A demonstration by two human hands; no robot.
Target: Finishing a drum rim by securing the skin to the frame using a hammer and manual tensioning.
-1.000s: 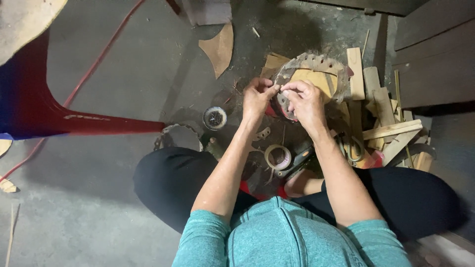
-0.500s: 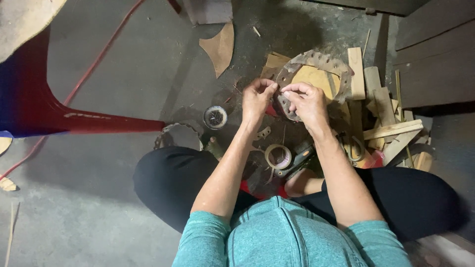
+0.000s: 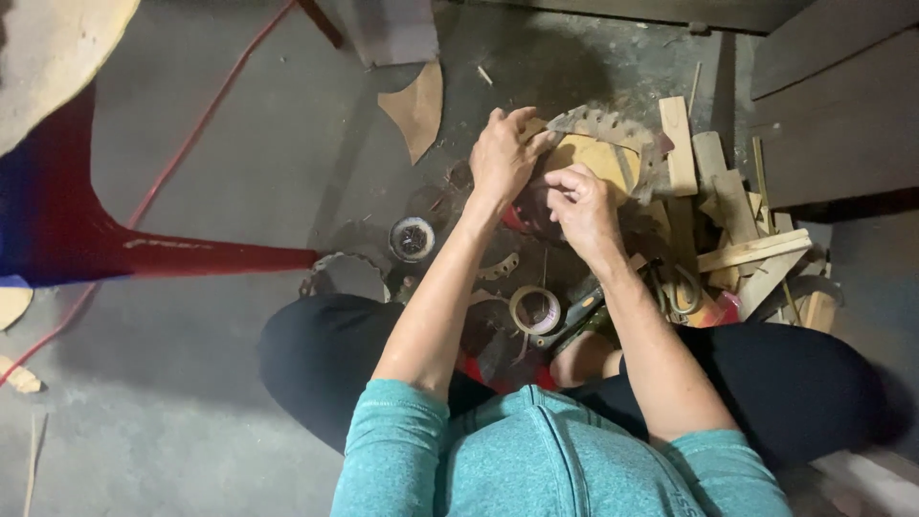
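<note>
I sit cross-legged on a grey concrete floor, both arms stretched forward. My left hand (image 3: 503,153) rests with spread fingers on the near left edge of a round, scallop-edged craft piece (image 3: 613,129) with a tan cardboard centre. My right hand (image 3: 579,201) hovers just below that piece with thumb and fingers pinched together; whatever is pinched is too small to make out. A roll of tape (image 3: 534,309) lies between my forearms, near my knees.
A second tape roll (image 3: 413,238) lies left of my left arm. Wooden offcuts (image 3: 728,220) are heaped at the right, beside scissors (image 3: 676,292). A tan cardboard scrap (image 3: 416,110) lies ahead. A red chair leg (image 3: 201,254) and a red cord (image 3: 182,153) cross the floor at left.
My left hand has moved from a pinched grip beside the right hand to lying spread on the round piece's edge. The right hand has dropped slightly lower.
</note>
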